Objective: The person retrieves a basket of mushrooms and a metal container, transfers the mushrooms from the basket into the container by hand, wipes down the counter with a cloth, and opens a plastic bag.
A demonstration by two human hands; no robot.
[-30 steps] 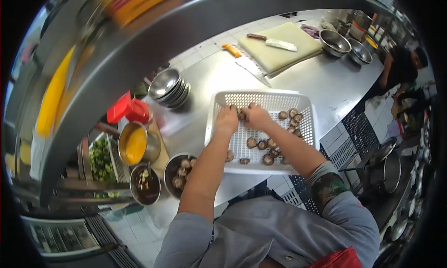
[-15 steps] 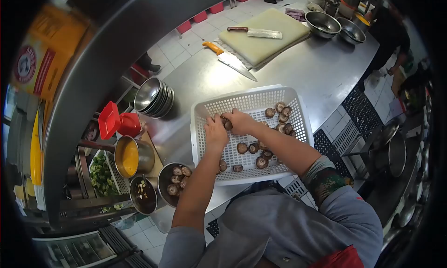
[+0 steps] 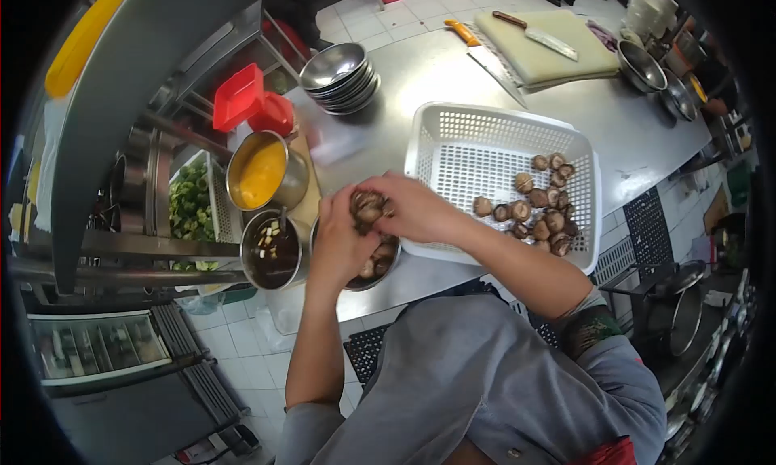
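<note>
Cupped together, my left hand (image 3: pixel 341 237) and my right hand (image 3: pixel 411 209) hold several brown shiitake mushrooms (image 3: pixel 369 207) between them. They are above a steel bowl (image 3: pixel 362 285) that has more mushrooms (image 3: pixel 378 263) in it; my hands hide part of this bowl. To the right stands a white perforated plastic basket (image 3: pixel 501 117), with loose mushrooms (image 3: pixel 541 198) gathered toward its right side. My right forearm crosses over the basket's near left corner.
Left of the bowl are a pot of yellow liquid (image 3: pixel 260 174) and a pot of dark sauce (image 3: pixel 275 263). Behind stand stacked steel bowls (image 3: pixel 339 73) and a red container (image 3: pixel 240 99). An orange-handled knife (image 3: pixel 489 61) and a cleaver (image 3: pixel 546 40) lie at the back near a cutting board (image 3: pixel 566 61).
Both hands have left the basket and moved left over the steel bowl, carrying mushrooms. The view has turned left, so the table's things appear farther right.
</note>
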